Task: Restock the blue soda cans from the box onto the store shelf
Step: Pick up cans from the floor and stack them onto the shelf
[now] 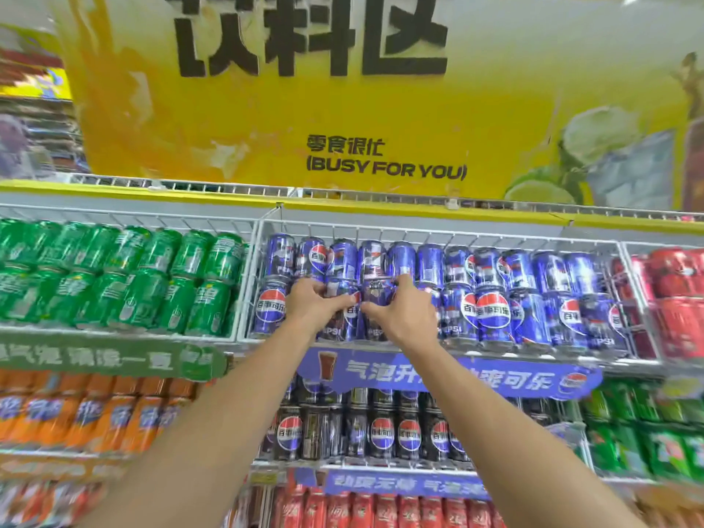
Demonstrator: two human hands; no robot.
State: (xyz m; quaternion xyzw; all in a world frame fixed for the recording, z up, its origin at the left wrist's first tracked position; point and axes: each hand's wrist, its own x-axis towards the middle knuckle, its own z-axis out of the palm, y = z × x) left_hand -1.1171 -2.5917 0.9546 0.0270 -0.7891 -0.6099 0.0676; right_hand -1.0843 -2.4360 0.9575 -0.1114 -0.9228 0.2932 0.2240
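Note:
Blue soda cans (pixel 493 314) stand two layers high in a white wire bay (pixel 438 234) on the top shelf, at eye height in the middle of the view. Both arms reach up to the lower layer. My left hand (pixel 310 304) grips one blue can (pixel 344 318) and my right hand (pixel 404 312) grips the blue can (pixel 375 299) beside it. The two cans sit side by side in the front row, touching their neighbours. The box is out of sight.
Green cans (pixel 125 280) fill the bay to the left, red cans (pixel 674 295) the bay to the right. Below are black cola cans (pixel 381 432), orange cans (pixel 87 417) and more red cans (pixel 381 508). A yellow sign (pixel 343 108) hangs above the shelf.

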